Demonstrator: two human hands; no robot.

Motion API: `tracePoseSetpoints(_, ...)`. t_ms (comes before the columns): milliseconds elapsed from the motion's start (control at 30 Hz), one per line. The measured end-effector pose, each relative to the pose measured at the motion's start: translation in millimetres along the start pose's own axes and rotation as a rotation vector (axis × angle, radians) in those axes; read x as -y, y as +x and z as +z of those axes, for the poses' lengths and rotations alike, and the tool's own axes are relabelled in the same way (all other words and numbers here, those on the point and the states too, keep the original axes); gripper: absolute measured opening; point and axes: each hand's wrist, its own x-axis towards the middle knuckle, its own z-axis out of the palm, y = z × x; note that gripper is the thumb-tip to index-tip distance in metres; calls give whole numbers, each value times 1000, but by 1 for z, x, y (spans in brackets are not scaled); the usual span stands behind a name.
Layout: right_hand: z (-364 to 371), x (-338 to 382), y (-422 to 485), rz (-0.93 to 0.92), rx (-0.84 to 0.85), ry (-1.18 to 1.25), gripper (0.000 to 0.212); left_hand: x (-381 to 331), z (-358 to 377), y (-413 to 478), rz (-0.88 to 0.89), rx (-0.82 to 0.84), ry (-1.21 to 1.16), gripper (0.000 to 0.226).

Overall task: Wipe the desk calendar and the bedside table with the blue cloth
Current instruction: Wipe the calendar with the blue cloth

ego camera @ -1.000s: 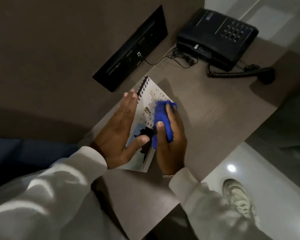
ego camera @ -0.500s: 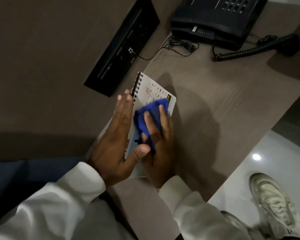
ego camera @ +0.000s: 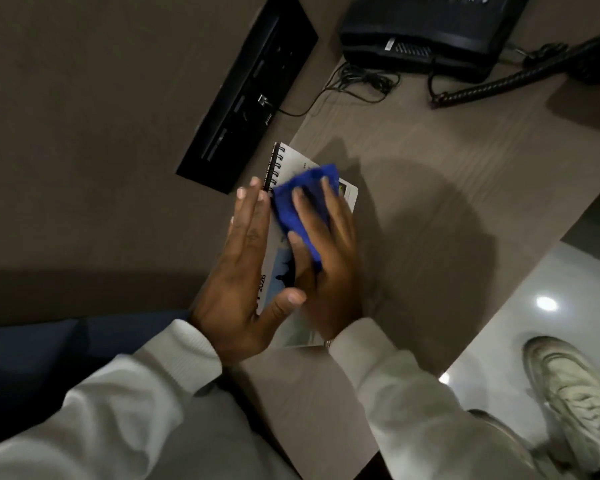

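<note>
Blue cloth [ego camera: 303, 199] under right hand [ego camera: 323, 258] reaches, seemingly, calendar [ego camera: 347, 194] edge

Single head-worn view, steeply downward and close over the bedside table [ego camera: 430, 216], tilted sideways.

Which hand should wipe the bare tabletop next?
Right. The right hand already presses the blue cloth on the desk calendar, nearest the open table. The left hand lies flat, steadying the calendar's spiral side.

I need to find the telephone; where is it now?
In the head view, the black telephone sits at the top right of the bedside table, beyond the desk calendar.
</note>
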Motion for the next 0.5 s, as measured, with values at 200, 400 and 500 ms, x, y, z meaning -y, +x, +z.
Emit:
tracePoseSetpoints(200, -5, -9, -20, 184, 70, -38, 51, 0, 1, -1, -37, 1, -33, 104)
tracePoseSetpoints(400, -7, 12, -15, 57, 16, 32, 55, -3, 0, -1, -6, 0, -27, 104)
tracePoseSetpoints(500, -9, 11, 18, 75, -71, 55, 47, -1, 0, 0, -1, -5, -34, 105)
